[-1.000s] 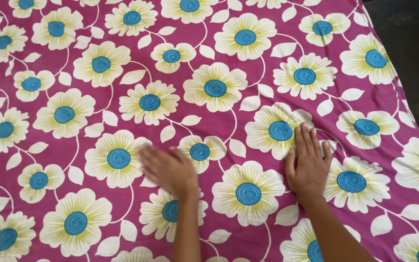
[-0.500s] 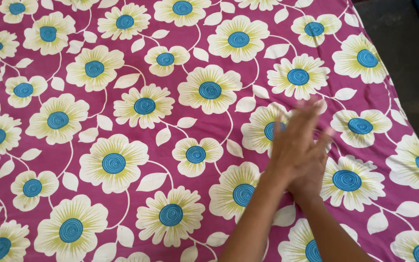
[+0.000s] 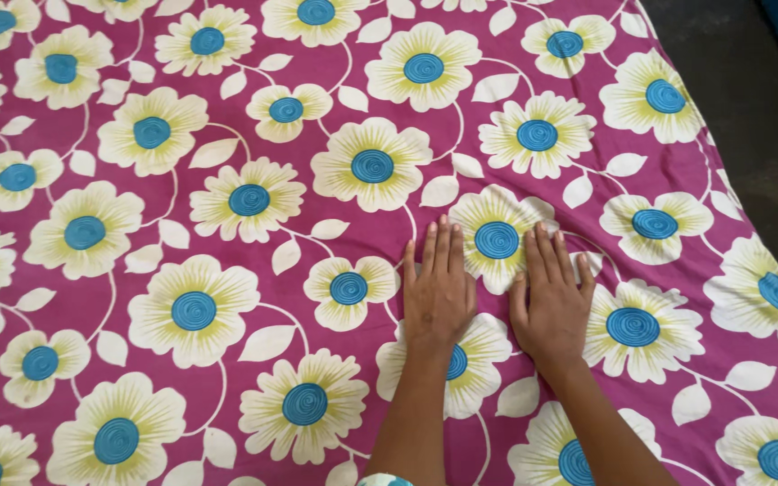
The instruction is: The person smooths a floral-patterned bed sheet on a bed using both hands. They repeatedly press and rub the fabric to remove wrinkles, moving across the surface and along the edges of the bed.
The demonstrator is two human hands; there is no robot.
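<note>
Flowered magenta bedsheet (image 3: 182,180) flat beneath left hand (image 3: 438,292) and right hand (image 3: 553,301).

Left hand (image 3: 438,292) and right hand (image 3: 553,304) lay flat, side by side, fingers (image 3: 444,243) extended, on the flowered magenta bedsheet (image 3: 182,180).

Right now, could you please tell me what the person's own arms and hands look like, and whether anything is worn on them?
Both forearms are bare, with no sleeves showing. The left hand and the right hand have no gloves, rings, watch or bracelets that I can see. At the bottom edge, by the left arm, a small scrap of light turquoise patterned cloth shows; whether it is clothing cannot be told.
</note>
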